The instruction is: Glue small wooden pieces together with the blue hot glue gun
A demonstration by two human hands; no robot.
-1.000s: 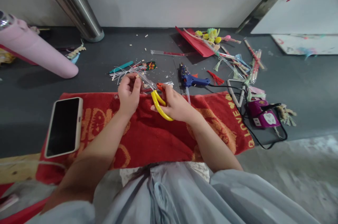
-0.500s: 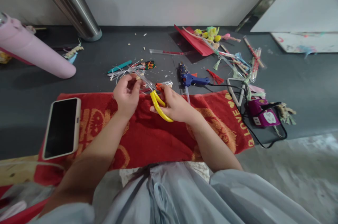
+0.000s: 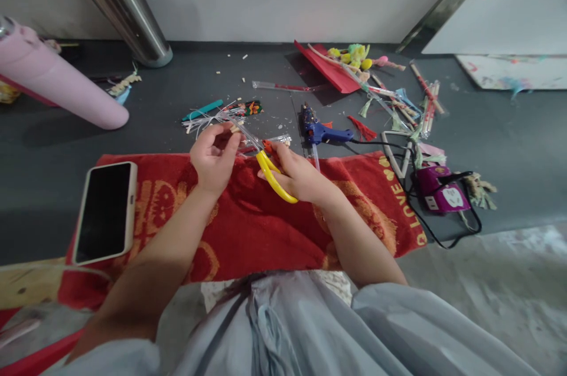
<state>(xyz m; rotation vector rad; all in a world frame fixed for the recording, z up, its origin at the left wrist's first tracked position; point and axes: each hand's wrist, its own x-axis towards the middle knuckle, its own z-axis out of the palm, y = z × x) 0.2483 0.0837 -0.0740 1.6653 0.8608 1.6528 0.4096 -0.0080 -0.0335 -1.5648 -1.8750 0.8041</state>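
My right hand (image 3: 301,174) is wrapped round the yellow handles of a pair of scissors (image 3: 280,182). The blades point up and left, with their tips at the fingers of my left hand (image 3: 214,157). Pinched between my left thumb and fingers is a small cream-coloured piece (image 3: 235,128); its exact kind is too small to make out. Both hands are above the far edge of a red towel (image 3: 266,234). Just beyond them lies a bundle of thin white strips (image 3: 206,121) with a teal pen-like stick (image 3: 202,110).
A blue glue gun (image 3: 328,133) lies right of my hands, its black cord running to a purple power block (image 3: 443,190). On the left are a phone (image 3: 105,211) and a pink bottle (image 3: 66,78). Red paper (image 3: 325,69) and craft pieces lie at the back right.
My right hand and the scissors have shifted slightly right, and the handles look closer together. My left hand keeps its pinch on the cream piece, almost unmoved.
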